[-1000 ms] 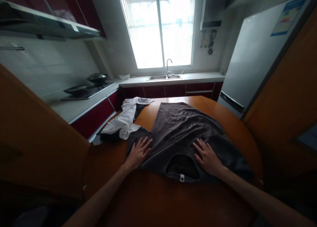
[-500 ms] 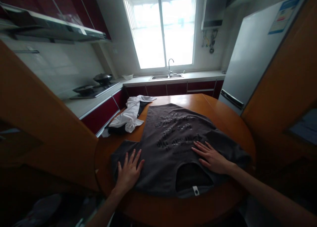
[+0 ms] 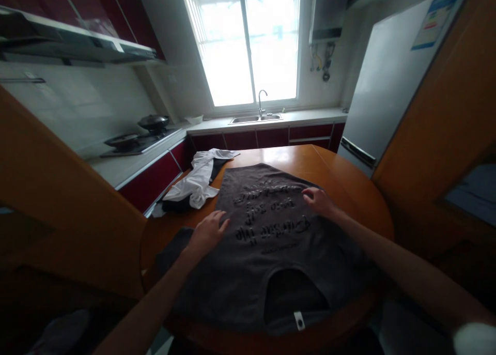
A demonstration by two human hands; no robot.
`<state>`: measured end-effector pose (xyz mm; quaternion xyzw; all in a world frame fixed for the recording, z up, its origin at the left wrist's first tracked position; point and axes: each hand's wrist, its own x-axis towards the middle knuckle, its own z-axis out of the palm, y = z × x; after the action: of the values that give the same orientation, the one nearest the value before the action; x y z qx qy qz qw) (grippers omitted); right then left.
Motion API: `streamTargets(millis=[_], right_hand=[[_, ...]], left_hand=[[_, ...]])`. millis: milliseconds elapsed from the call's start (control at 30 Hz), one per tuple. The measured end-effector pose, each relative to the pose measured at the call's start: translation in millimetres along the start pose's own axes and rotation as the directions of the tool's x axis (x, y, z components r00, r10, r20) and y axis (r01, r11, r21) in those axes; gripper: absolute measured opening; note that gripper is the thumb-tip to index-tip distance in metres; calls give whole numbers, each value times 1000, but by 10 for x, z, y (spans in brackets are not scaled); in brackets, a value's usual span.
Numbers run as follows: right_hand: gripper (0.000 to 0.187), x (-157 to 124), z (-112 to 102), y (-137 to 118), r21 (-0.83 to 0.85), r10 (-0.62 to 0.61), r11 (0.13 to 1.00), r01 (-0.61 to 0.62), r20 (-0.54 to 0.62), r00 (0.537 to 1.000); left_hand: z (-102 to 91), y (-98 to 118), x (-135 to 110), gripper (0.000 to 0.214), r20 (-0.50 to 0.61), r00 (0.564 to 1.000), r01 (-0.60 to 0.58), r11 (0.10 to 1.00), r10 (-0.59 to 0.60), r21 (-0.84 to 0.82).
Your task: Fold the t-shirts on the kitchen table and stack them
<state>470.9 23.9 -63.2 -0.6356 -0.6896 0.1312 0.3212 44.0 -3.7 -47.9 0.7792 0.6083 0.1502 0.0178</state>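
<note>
A dark grey T-shirt [image 3: 248,262] with raised black lettering lies spread on the round wooden table, its neck opening and white label towards me. My left hand [image 3: 209,233] is at the shirt's left side edge, fingers bent and drawn together on the cloth. Across from it, my right hand [image 3: 318,200] has its fingers curled over the right side edge, beside the lettering. Both hands look closed on the fabric, though the fingertips are partly hidden. The shirt's near end reaches the table's front edge.
White and black clothes [image 3: 196,182] lie crumpled at the table's [image 3: 349,179] left back. Behind are a counter with a sink [image 3: 256,118] and a stove with pans [image 3: 153,122]. A fridge [image 3: 391,81] stands right; wooden panels flank both sides.
Both hands have moved from lying flat with fingers spread to the shirt's side edges farther from me, fingers now bent. The neck end has shifted towards me. The view has turned slightly.
</note>
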Motion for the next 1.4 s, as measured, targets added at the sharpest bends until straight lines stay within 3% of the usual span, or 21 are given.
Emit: streamTargets(millis=[133, 200, 267, 367, 500, 633, 700, 800, 867, 933, 1067, 1133, 1200, 1400], right_hand=[[26, 782, 15, 183, -127, 206, 971, -204, 1, 979], [25, 1029, 67, 232, -153, 245, 958, -243, -4, 970], [23, 1200, 141, 259, -175, 275, 947, -269, 12, 961], [18, 1371, 258, 277, -200, 284, 942, -269, 51, 957], [17, 1476, 340, 246, -228, 257, 947, -228, 109, 960], [24, 1272, 376, -22, -269, 161, 952, -148, 27, 987], [25, 985, 418, -267, -337, -47, 941, 28, -50, 998], [25, 441, 516, -644, -314, -291, 890, 331, 168, 942], [16, 177, 575, -811, -166, -310, 903, 395, 384, 870], [14, 116, 603, -870, -59, -260, 945, 321, 460, 849], [20, 559, 602, -723, -67, 0, 998, 12, 179, 984], [16, 862, 622, -605, -39, 199, 980, -195, 158, 967], [20, 1094, 674, -522, -9, 304, 951, -309, 203, 931], [25, 1289, 855, -574, 134, 370, 894, -427, 316, 874]], left_hand=[[254, 390, 856, 28, -24, 995, -102, 970, 99, -223], [433, 602, 1208, 19, -29, 995, -95, 911, 91, -401], [622, 794, 1462, 15, -50, 995, -100, 882, 86, -461], [889, 982, 1651, 19, -117, 992, -98, 842, 42, -530], [1136, 973, 1686, 24, -176, 983, -75, 749, -56, -658], [1232, 841, 1710, 27, -164, 973, -22, 644, -162, -765], [1243, 810, 1731, 31, -134, 963, 13, 537, -234, -844], [1239, 813, 1752, 47, -79, 939, 69, 409, -335, -910], [1237, 824, 1757, 59, -92, 918, 103, 456, -385, -884], [1242, 828, 1761, 68, -110, 899, 147, 528, -425, -836], [1268, 806, 1773, 73, -99, 891, 202, 583, -443, -787], [1281, 790, 1779, 73, -93, 892, 201, 573, -441, -794], [1292, 778, 1782, 72, -83, 894, 198, 554, -440, -809], [1306, 773, 1775, 70, -82, 899, 159, 496, -430, -854]])
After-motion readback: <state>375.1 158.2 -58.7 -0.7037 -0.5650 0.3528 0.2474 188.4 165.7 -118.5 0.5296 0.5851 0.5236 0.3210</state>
